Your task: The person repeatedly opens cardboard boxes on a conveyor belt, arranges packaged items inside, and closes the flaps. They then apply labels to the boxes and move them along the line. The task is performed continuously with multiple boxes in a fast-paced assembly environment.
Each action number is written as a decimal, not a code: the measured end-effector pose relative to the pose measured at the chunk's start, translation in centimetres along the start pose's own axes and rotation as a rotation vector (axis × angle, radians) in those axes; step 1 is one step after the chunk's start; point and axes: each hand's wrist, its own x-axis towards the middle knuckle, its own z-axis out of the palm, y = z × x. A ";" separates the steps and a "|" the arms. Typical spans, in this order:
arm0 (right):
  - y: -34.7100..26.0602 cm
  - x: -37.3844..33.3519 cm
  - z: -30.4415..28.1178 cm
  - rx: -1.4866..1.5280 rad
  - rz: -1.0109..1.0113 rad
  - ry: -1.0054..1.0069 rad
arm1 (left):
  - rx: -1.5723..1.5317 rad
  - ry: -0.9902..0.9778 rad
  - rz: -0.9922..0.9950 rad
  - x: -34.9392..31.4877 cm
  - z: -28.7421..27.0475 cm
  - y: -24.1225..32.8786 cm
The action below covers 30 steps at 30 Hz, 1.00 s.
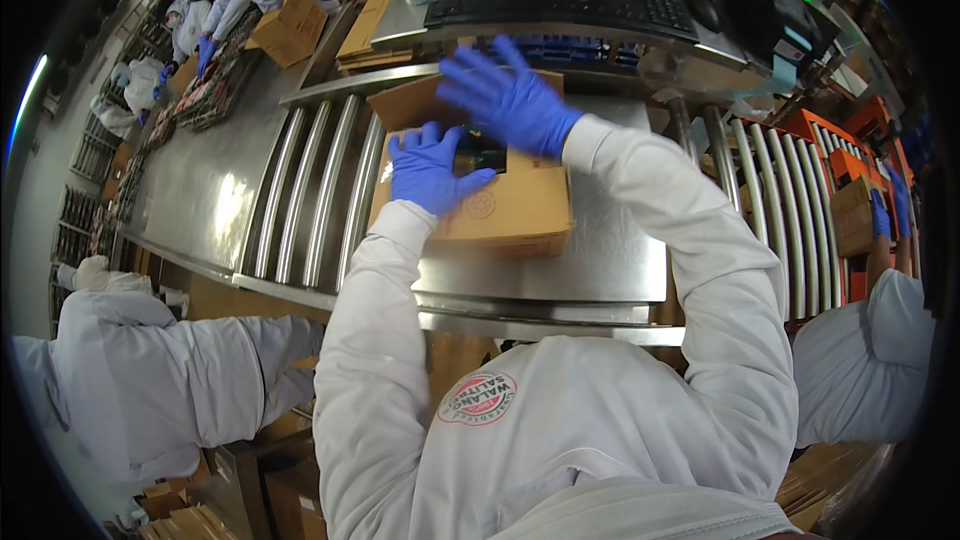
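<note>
A brown cardboard box (515, 215) sits on the steel plate (620, 230) of the packing station in front of me. Its near flap lies folded inward, while the far flap (405, 105) stands up. Dark contents show through the gap between my hands, too covered to name. My left hand (430, 170), in a blue glove, rests on the left part of the box top with its fingers spread. Over the far right part of the box is my right hand (510, 100), also blue-gloved, fingers apart and holding nothing; whether it touches the box I cannot tell.
Steel rollers (312, 190) flank the plate, with more rollers (790, 210) to the right. A keyboard (560, 2) lies on a shelf beyond. At far left a co-worker handles an open carton (290, 25); another at the right edge holds a box (853, 215).
</note>
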 end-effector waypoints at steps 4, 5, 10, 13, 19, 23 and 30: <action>-1.0 2.0 -3.4 0.500 0.488 -0.343 | 0.050 0.287 -0.063 -1.5 1.1 0.3; -2.3 0.8 -3.0 0.444 0.466 -0.145 | 0.037 0.340 -0.094 -1.6 1.0 0.1; -7.2 -4.3 -4.7 0.327 0.306 0.097 | -0.113 0.515 -0.602 -1.2 2.6 -2.3; -0.4 -3.6 -3.5 1.222 0.422 -0.244 | -0.242 0.247 -0.501 -2.5 5.1 -5.7; 21.8 -17.7 1.8 0.994 1.408 1.287 | -0.066 -0.324 -0.675 -0.6 1.9 -4.0; 32.7 -33.7 2.7 1.461 1.772 1.466 | 0.071 -0.412 -0.735 0.3 1.1 -2.3; 36.2 -43.0 9.0 1.243 1.973 1.068 | -0.076 -0.188 -0.583 -2.3 3.4 -4.8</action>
